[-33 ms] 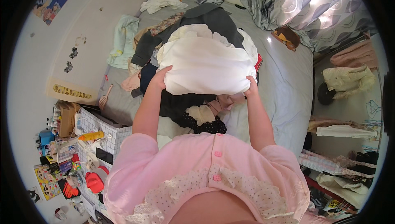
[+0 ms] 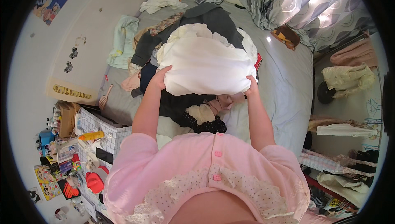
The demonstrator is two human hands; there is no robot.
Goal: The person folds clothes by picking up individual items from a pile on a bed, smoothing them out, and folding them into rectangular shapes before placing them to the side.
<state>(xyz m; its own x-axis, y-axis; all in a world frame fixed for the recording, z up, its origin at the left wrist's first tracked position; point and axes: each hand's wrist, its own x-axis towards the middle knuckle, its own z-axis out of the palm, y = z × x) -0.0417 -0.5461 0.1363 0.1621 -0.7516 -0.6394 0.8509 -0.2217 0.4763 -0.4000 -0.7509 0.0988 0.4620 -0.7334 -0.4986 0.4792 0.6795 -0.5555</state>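
Observation:
A broad white cloth [image 2: 210,67], perhaps a garment, is stretched between my two hands over a pile of clothes on the bed. My left hand [image 2: 161,78] grips its left edge, thumb on top. At the lower right edge, my right hand [image 2: 252,87] pinches it; the fingers of both hands are partly hidden beneath. Crumpled cream-white fabric bunches at its far side. Behind it lies a dark grey garment [image 2: 214,18]. Nearer to me, a black dotted garment [image 2: 205,124] and a dusty pink one [image 2: 222,104] stick out from under it.
The clothes lie on a grey bed sheet [image 2: 284,84]. A pale green garment [image 2: 124,39] and a white one [image 2: 162,2] lie farther off. A brown bag [image 2: 286,37] rests by the curtain. Left are a hairbrush [image 2: 105,96] and a cluttered desk; right, a rack of hanging clothes.

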